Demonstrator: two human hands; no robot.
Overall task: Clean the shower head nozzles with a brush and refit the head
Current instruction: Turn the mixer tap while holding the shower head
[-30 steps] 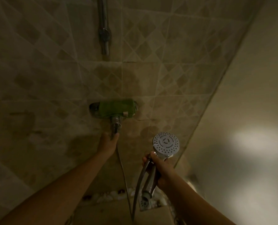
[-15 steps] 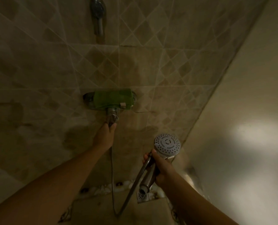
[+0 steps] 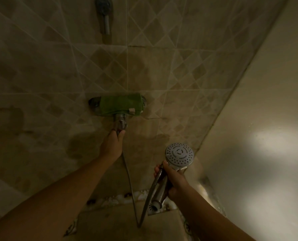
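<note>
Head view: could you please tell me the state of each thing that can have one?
Shower head: off the wall, gripped by the right hand, nozzles facing the camera.
Hose: hanging in a loop, gripped by the left hand under the tap.
Tap: wrapped in a green cloth.

Ahead of your left hand (image 3: 112, 145) rises a tiled wall (image 3: 162, 66), beige with a diamond pattern and pale grout lines. Darker stains (image 3: 77, 146) mottle it just left of that hand. To the right of your right hand (image 3: 174, 180), a plain smooth wall (image 3: 266, 75) meets the tiles at a corner and carries a bright patch of light (image 3: 275, 141). Below both hands lies a dim floor (image 3: 110, 226), edged by a pebbled strip (image 3: 113, 200) at the wall's foot.
</note>
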